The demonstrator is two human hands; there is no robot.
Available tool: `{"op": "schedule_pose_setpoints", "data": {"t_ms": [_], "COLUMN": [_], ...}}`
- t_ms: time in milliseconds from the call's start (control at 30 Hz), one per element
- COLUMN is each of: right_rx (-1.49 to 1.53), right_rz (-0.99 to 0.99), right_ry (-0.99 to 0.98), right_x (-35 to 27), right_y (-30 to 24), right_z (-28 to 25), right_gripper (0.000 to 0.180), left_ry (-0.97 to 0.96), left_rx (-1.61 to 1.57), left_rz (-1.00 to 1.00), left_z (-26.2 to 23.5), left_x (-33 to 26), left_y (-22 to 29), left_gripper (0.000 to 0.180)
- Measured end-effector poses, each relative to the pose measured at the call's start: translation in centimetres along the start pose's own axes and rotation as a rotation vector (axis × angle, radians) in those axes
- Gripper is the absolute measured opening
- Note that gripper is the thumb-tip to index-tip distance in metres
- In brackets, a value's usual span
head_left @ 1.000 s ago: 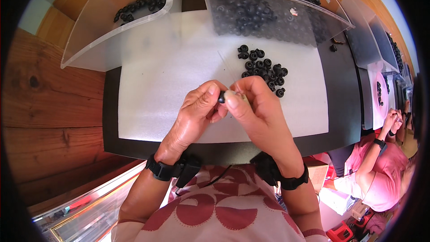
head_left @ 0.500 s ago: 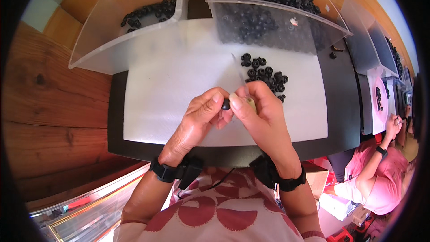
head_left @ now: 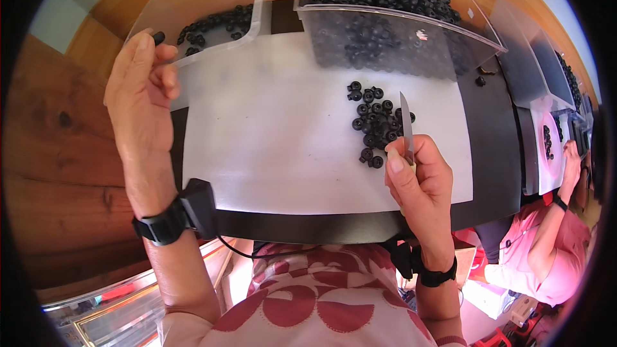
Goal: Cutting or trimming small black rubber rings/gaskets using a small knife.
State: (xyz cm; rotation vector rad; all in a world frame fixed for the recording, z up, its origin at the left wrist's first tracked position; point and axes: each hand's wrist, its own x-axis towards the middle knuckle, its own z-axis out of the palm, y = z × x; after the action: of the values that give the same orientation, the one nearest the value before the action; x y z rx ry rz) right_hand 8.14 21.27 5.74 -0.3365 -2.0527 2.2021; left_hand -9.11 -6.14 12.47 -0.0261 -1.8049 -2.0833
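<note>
My left hand (head_left: 141,87) is raised over the near left corner of a clear bin (head_left: 212,45), fingers pinching a small round black part (head_left: 158,38). Dark parts of the same sort lie scattered on that bin's bottom. In my right hand (head_left: 421,173) is a small knife (head_left: 407,122), blade pointing up and away from me. Its handle is mostly covered by my fingers. Just beyond and left of that hand, a loose pile of black ring-topped parts (head_left: 376,115) sits on the white mat (head_left: 276,154).
A larger clear bin (head_left: 398,9) full of black parts stands at the mat's far edge. Dark table edging (head_left: 308,226) surrounds the mat. Wooden boards (head_left: 77,167) are at left. At right, a person in pink (head_left: 556,250) works beside a pink tray (head_left: 549,154).
My hands have separated. The left has swung far left and up to the bin with the black part; the right has moved right with the knife, now beside the pile.
</note>
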Motion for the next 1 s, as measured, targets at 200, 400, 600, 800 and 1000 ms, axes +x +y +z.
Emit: {"op": "schedule_pose_setpoints", "data": {"t_ms": [200,400,600,800,1000], "right_rx": [0.000,-0.017,0.007,-0.057,-0.078], "right_rz": [0.032,0.016,0.042,0.041,0.034], "right_ry": [0.101,0.107,0.102,0.089,0.055], "right_x": [0.4,0.7,0.5,0.5,0.6], "right_y": [0.4,0.7,0.8,0.6,0.9], "right_z": [-1.8,-2.2,-2.4,-2.7,-2.5], "right_gripper": [0.017,0.017,0.016,0.016,0.019], "left_ry": [-0.104,-0.954,-1.037,-1.009,-1.028], "left_rx": [0.214,0.664,0.869,0.926,0.950], "left_rz": [0.021,-0.105,0.096,0.148,0.188], "left_z": [1.0,5.9,9.0,9.0,8.8], "left_x": [-3.0,-11.2,-14.3,-14.6,-14.4], "left_y": [-0.4,-5.4,-7.5,-7.7,-7.6], "left_gripper": [0.023,0.015,0.022,0.022,0.023]}}
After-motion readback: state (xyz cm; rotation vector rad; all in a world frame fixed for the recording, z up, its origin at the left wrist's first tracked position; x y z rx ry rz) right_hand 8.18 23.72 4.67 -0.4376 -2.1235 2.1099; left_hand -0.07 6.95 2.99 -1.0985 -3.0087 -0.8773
